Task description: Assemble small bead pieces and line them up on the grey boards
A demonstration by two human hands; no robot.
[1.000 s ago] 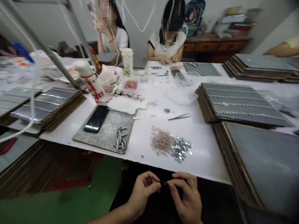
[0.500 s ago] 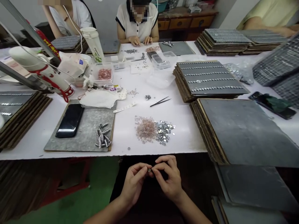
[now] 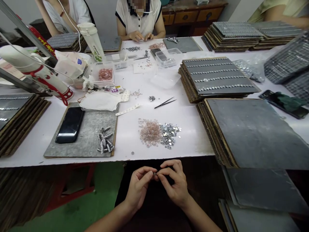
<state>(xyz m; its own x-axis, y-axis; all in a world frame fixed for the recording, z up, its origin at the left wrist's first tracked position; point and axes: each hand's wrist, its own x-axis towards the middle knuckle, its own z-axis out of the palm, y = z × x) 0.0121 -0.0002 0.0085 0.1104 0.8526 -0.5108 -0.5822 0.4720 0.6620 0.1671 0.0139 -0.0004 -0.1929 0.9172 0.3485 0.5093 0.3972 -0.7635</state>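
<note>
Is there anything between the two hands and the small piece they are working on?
Nothing visible. The left hand and right hand pinch the small piece directly between their fingertips, below the table edge. The bead pile lies apart on the table.

A white worktable (image 3: 188, 135) stands on green floor (image 3: 96, 193), wooden drawers (image 3: 190, 16) behind.

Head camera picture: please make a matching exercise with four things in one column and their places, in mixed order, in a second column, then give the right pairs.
Things:
1. black phone
2. tweezers
3. small metal piece
4. pile of pink beads

Places:
A. pinched between the fingertips of the left hand and the right hand
B. on the grey board
C. directly left of the silver discs
D. alone on the white table, beyond the piles

Pairs: 1-B, 2-D, 3-A, 4-C
</note>
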